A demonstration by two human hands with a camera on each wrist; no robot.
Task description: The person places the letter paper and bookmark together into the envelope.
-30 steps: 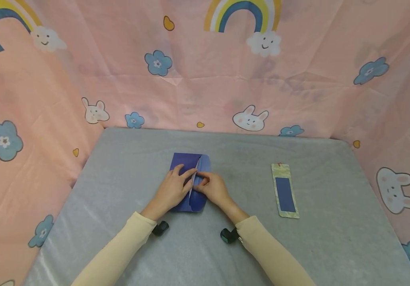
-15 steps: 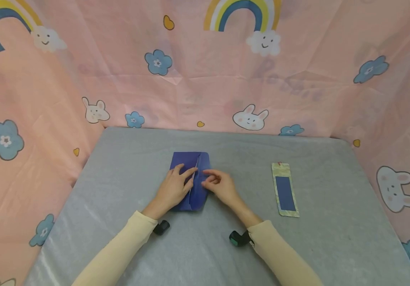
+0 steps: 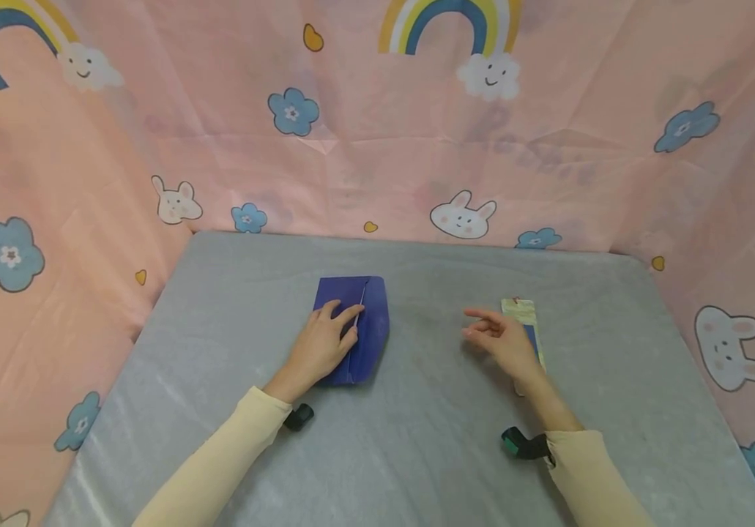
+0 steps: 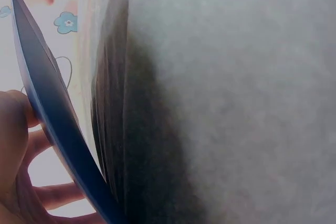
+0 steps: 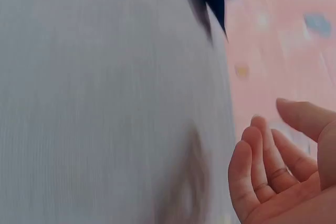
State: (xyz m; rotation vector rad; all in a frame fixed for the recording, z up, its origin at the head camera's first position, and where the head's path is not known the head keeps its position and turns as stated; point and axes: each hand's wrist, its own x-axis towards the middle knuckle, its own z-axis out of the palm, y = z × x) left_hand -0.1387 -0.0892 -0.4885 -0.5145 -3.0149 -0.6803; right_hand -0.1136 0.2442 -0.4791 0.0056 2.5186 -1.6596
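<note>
A dark blue paper envelope (image 3: pixel 373 322) lies on the table left of centre, its flap folded out to the right and a thin pale line showing along its mouth. My left hand (image 3: pixel 320 342) rests on the envelope's body with the fingers spread. In the left wrist view the envelope (image 4: pixel 58 108) stands edge-on beside the fingers. Farther right, my right hand (image 3: pixel 505 348) holds nothing, its fingers loosely bent. It partly covers a bookmark-like card (image 3: pixel 520 311) with a pale green-yellow border, a blue panel and a red bit at the top. The right wrist view shows the hand (image 5: pixel 283 171) with no object in it.
A grey cloth covers the table (image 3: pixel 443 454). Pink printed curtain (image 3: pixel 377 168) hangs behind and along both sides. A black wrist camera (image 3: pixel 525 444) is worn on the right wrist, and another camera (image 3: pixel 299 417) on the left.
My right hand has let go of the envelope's flap edge and moved right to the card. The flap now lies spread out to the right. My left hand has stayed on the envelope.
</note>
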